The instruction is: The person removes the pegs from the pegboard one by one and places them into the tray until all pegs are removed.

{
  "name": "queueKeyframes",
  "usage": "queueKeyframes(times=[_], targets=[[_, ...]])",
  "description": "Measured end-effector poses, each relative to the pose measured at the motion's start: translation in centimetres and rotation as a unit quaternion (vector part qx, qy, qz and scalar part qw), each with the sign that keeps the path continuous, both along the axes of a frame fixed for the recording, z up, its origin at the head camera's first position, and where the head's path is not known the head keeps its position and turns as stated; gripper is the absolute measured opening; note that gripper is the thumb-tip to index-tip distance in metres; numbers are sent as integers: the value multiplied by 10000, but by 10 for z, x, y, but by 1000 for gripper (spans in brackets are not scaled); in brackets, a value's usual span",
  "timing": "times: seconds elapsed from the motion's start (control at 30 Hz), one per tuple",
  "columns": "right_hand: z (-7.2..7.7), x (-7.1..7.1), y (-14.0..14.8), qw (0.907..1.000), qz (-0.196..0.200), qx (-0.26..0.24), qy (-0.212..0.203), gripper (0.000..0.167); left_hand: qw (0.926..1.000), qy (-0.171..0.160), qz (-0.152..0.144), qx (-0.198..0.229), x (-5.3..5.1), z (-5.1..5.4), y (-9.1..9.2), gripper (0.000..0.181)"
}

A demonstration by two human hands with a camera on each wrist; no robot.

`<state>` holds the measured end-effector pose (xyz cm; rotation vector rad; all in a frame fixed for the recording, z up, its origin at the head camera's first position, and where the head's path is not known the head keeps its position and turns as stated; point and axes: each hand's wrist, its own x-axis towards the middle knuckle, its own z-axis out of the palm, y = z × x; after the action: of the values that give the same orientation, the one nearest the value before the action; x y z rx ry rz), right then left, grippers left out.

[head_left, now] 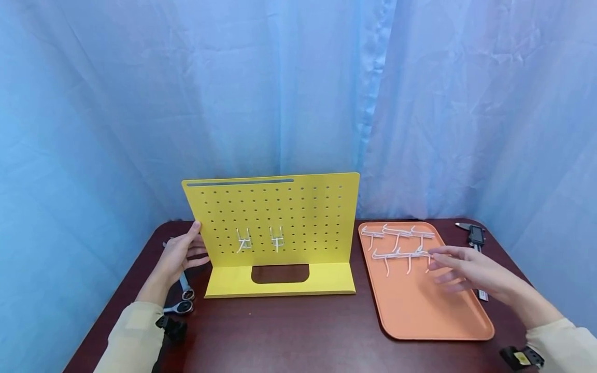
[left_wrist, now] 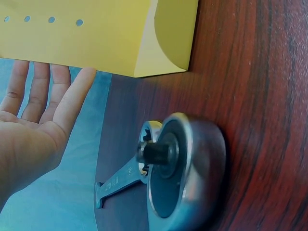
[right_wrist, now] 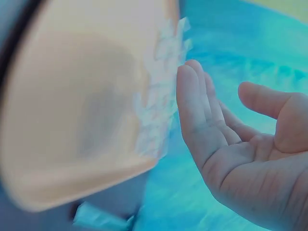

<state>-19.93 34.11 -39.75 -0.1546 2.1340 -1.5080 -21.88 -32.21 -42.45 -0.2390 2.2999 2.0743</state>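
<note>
My left hand [head_left: 179, 256] is at the left edge of a yellow pegboard stand [head_left: 280, 280], fingers nearly straight; in the left wrist view its fingertips meet the board's edge. Two white wire hooks, one on the left [head_left: 243, 241] and one nearer the middle [head_left: 277, 240], hang on the board. Over the orange tray [head_left: 448, 318] my right hand [head_left: 471, 269] hovers with fingers extended and holding nothing visible. Its fingertips are close to the front row of white hooks [head_left: 396, 255]; whether they touch is unclear. Another row of hooks [head_left: 396, 232] lies behind.
Left of the stand lie a wrench [head_left: 185, 285] and a ratchet [left_wrist: 192, 168]. A digital caliper [head_left: 477, 235] rests right of the tray, partly hidden by my right arm. Blue curtains [head_left: 280, 93] surround the dark wooden table [head_left: 280, 331].
</note>
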Motion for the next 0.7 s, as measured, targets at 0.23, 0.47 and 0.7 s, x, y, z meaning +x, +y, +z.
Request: queueKeyframes(times=[0.23,0.47,0.7], targets=[[26,8,-61,9980,272,-255,515,62,10000,30,-32,-32,4,2,-1,72],[32,4,-129,9923,532,-982,531,61,10000,66,-36,23,4,3,-1,65],[31,-7,-188,9851,861,-1484,102,66,9998,99,-135,45,1,1,-1,64]])
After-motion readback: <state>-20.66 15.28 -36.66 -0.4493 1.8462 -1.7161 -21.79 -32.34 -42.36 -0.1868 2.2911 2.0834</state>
